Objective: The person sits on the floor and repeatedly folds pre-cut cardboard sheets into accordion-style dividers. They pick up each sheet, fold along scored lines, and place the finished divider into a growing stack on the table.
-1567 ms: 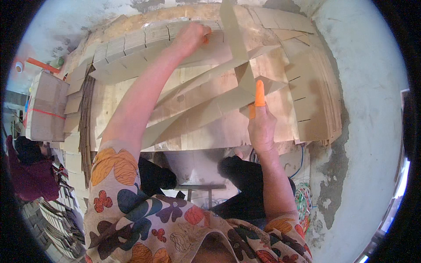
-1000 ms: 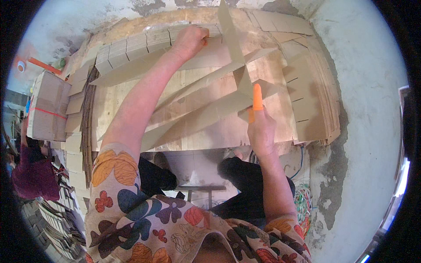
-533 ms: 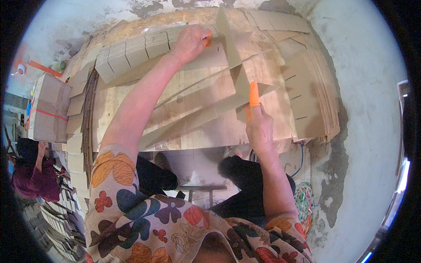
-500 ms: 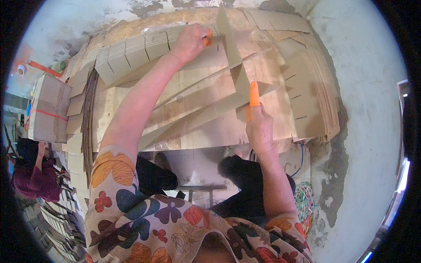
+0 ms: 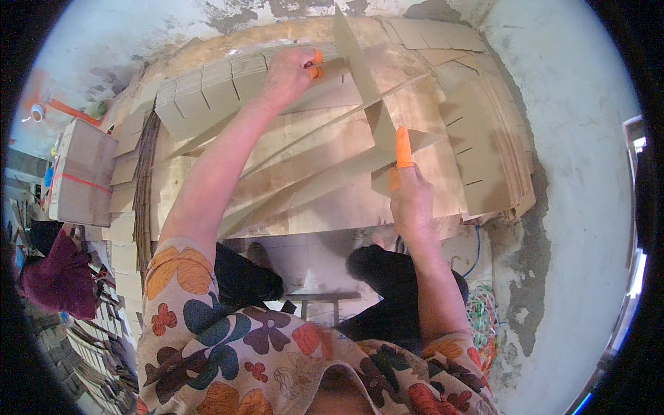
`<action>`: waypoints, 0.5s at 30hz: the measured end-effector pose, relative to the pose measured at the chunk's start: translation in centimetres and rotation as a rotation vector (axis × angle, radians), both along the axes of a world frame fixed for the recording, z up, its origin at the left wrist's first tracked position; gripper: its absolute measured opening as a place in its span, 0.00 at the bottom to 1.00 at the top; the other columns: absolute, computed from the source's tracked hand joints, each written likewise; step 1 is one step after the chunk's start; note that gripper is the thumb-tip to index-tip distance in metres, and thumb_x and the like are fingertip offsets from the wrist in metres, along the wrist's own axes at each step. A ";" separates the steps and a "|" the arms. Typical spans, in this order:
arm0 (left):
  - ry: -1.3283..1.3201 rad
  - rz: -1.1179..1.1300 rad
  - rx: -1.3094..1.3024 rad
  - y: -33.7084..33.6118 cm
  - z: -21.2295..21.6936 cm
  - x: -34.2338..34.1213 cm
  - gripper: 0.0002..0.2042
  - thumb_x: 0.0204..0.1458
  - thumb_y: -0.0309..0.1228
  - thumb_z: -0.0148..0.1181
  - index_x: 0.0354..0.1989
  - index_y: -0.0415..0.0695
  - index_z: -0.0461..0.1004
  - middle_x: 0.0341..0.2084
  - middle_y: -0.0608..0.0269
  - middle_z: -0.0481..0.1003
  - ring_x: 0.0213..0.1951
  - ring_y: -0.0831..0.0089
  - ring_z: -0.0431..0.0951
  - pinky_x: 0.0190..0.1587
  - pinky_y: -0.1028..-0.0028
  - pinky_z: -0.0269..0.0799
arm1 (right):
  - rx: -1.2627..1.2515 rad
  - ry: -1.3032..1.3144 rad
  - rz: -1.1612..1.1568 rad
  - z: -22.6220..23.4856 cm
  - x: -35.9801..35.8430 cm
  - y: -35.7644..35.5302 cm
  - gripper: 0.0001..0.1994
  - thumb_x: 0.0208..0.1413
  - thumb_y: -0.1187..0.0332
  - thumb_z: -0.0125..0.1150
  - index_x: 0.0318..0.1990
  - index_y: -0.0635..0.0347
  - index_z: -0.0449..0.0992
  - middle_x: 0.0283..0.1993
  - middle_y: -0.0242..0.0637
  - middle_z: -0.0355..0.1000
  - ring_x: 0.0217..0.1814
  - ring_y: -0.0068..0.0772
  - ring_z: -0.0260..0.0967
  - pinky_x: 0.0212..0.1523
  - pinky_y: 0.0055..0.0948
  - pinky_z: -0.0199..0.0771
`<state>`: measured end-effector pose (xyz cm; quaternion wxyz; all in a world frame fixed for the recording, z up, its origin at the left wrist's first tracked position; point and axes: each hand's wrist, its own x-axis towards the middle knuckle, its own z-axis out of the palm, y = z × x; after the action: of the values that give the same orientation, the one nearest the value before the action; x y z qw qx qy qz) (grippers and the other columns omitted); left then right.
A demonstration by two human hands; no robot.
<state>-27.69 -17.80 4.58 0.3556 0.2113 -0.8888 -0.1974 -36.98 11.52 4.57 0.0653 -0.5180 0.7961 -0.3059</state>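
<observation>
**Head view – cardboard strips held crossed, both hands engaged**

Far left, we note a banded bundle of cardboard [image 5: 79, 173] standing at the counter's [image 5: 325, 221] edge. Just beside it lies a row of notched cardboard pieces [image 5: 200, 97].

The left hand [image 5: 287, 72] reaches up and across. Its fingertips, capped in orange finger covers [image 5: 316, 63], are pinched shut on the upper edge of a slotted strip [image 5: 304, 138]. That strip lies slantwise over the counter, among several like it that fan out from the lower left.

Centre: an upright strip [image 5: 358, 72] stands on edge and crosses the slanted ones. We cannot tell whether its slots are seated or merely resting on them.

The right hand [image 5: 409, 204] has its grip closed on the lower end of the upright strip. The forefinger, in an orange cover [image 5: 403, 149], lies stretched flat along the strip.

Right: a fanned stack of slit sheets [image 5: 487, 159] lies against the concrete wall, and a tangle of coloured rubber bands [image 5: 481, 318] sits on the floor below.

Judgement: the step in hand looks like mating the upright strip to the slanted ones at their slits, and it is only partly done. A next move would call for lining slit against slit. The left hand would steady the far end and the right would press straight down, without buckling the thin board.
</observation>
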 end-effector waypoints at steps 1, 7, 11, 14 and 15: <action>0.010 -0.007 0.017 0.2 0.6 0.1 0.07 0.37 0.24 0.63 0.27 0.38 0.73 0.19 0.54 0.71 0.22 0.67 0.70 0.28 0.72 0.65 | -0.016 0.025 0.029 -0.2 -0.4 0.1 0.32 0.44 0.84 0.47 0.61 0.52 0.58 0.44 0.49 0.69 0.37 0.52 0.72 0.36 0.41 0.74; -0.022 -0.015 0.033 1.3 1.0 0.7 0.07 0.37 0.24 0.63 0.26 0.39 0.73 0.19 0.57 0.71 0.22 0.68 0.71 0.27 0.72 0.65 | 0.047 -0.087 0.036 1.6 0.5 0.9 0.31 0.52 0.81 0.46 0.65 0.46 0.54 0.41 0.54 0.71 0.39 0.52 0.70 0.40 0.36 0.70; -0.087 -0.047 0.000 1.5 1.4 0.5 0.07 0.37 0.26 0.63 0.26 0.39 0.74 0.20 0.54 0.72 0.24 0.63 0.73 0.29 0.69 0.66 | 0.008 -0.139 0.073 0.4 0.6 1.7 0.32 0.51 0.82 0.46 0.65 0.47 0.54 0.40 0.55 0.70 0.37 0.54 0.70 0.37 0.36 0.70; -0.157 -0.036 0.035 2.0 1.4 0.4 0.07 0.36 0.27 0.63 0.26 0.41 0.75 0.20 0.51 0.73 0.27 0.57 0.75 0.32 0.64 0.69 | -0.094 -0.043 0.111 0.2 0.7 1.8 0.30 0.42 0.84 0.48 0.58 0.58 0.60 0.42 0.55 0.69 0.34 0.55 0.71 0.32 0.41 0.74; -0.148 -0.044 0.015 1.8 1.0 0.4 0.07 0.37 0.27 0.63 0.27 0.41 0.75 0.20 0.52 0.73 0.27 0.57 0.75 0.32 0.64 0.69 | -0.071 -0.046 0.112 0.2 0.8 1.8 0.30 0.42 0.84 0.48 0.58 0.59 0.60 0.42 0.55 0.69 0.33 0.55 0.71 0.32 0.42 0.74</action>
<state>-27.33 -16.04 5.58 0.2830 0.2085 -0.9155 -0.1959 -36.19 13.27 4.72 0.0824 -0.5567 0.7527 -0.3416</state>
